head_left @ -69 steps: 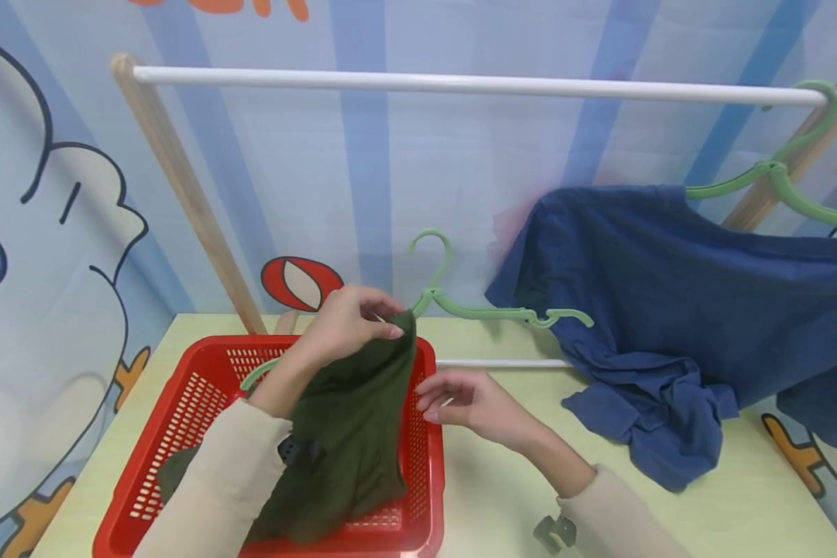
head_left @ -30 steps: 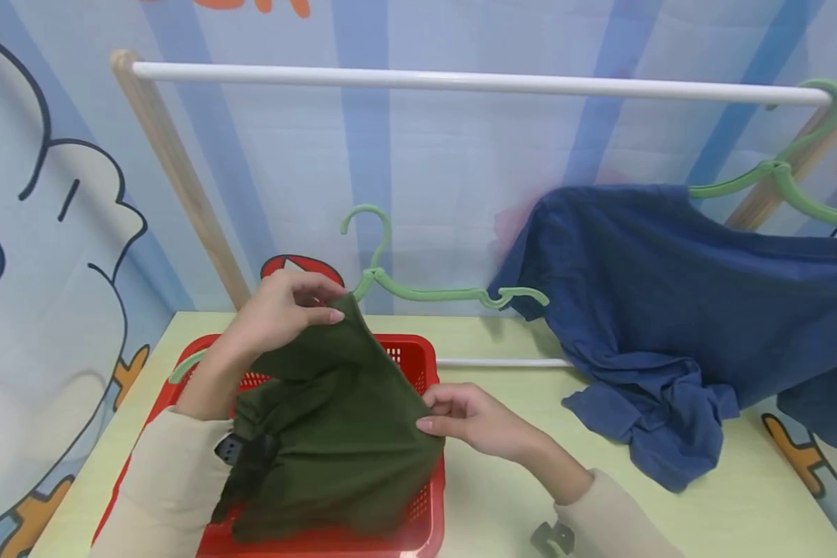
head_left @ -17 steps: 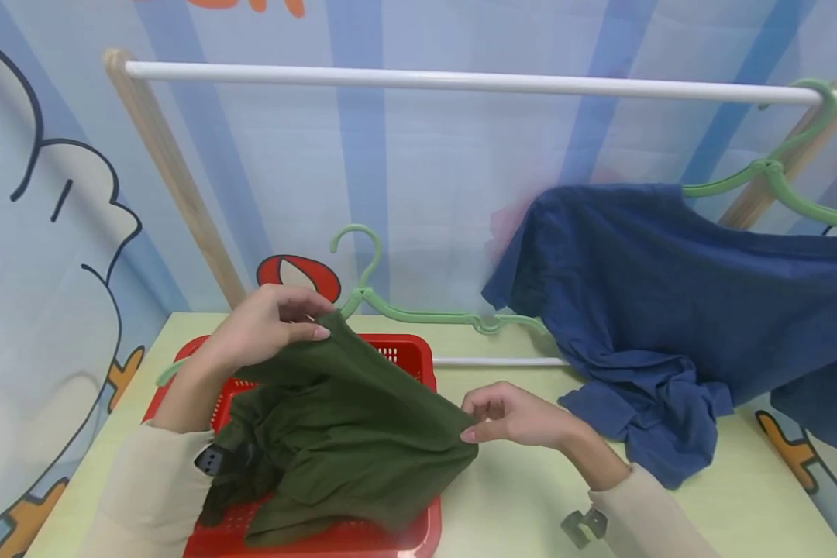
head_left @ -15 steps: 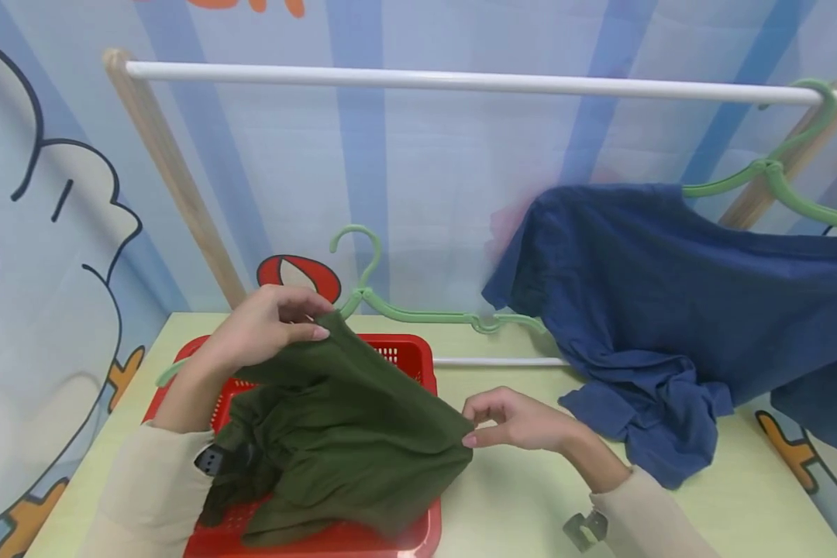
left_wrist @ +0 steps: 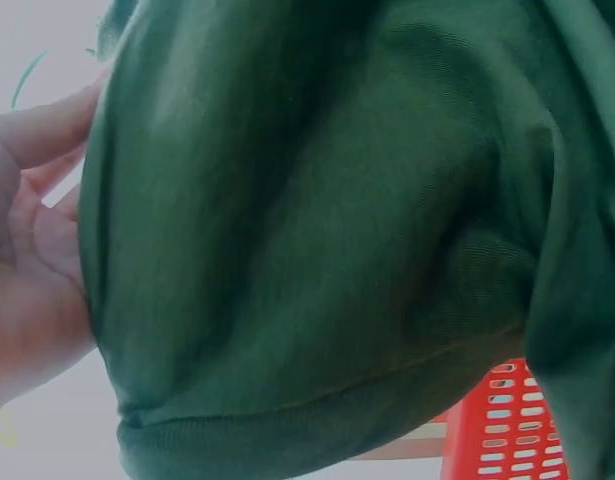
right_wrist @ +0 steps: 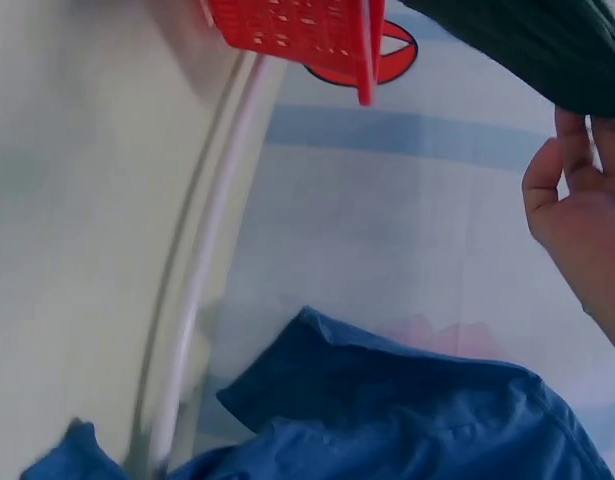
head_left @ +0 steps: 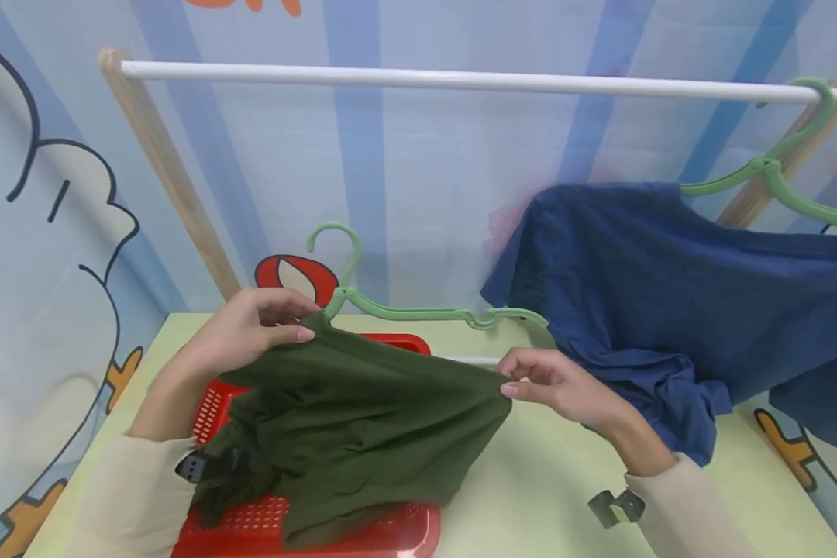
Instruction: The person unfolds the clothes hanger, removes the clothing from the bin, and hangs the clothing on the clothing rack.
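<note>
A dark green shirt (head_left: 377,418) is stretched between my hands above the red basket. My left hand (head_left: 244,329) pinches its upper edge close to the neck of a light green hanger (head_left: 418,314). The hanger's hook stands up and its right arm sticks out bare behind the cloth; its other arm is mostly hidden. With thumb and fingers my right hand (head_left: 561,387) pinches the shirt's edge on the right, just below the hanger's right end. Hanging cloth (left_wrist: 317,220) fills most of the left wrist view, where a hemmed edge shows.
The red basket (head_left: 428,535) stands on the pale table (head_left: 530,496). A rack with a white rail (head_left: 460,79) and wooden posts spans behind. At its right end a blue shirt (head_left: 642,271) hangs partly on another green hanger (head_left: 728,182), its lower part bunched on the table.
My left hand and the hanger have moved left. My right hand has taken hold of the green shirt's edge and drawn it right, then up, spreading the cloth.
</note>
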Available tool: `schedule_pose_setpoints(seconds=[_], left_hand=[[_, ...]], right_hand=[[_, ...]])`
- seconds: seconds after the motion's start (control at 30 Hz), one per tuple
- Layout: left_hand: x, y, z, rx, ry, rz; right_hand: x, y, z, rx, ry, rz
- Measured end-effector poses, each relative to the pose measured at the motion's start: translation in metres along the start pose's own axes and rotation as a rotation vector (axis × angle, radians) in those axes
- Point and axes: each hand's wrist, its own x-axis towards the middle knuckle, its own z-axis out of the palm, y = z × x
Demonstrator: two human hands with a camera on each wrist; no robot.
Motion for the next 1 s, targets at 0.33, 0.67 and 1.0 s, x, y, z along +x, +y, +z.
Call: schedule_pose_setpoints(seconds=[0.33, 0.67, 1.0], left_hand=[[-0.005, -0.008, 0.01, -0.049, -0.048, 0.059], [-0.002, -0.012, 0.02, -0.054, -0.079, 0.08], [0.003, -0.013, 0.029, -0.053, -0.08, 0.086]], right_hand=[[-0.011, 0.016, -0.002, -0.171, 0.168, 0.231], [-0.016, 0.021, -0.004, 0.002, 0.105, 0.211], [-0.015, 0.019, -0.001, 0.039, 0.151, 0.199]])
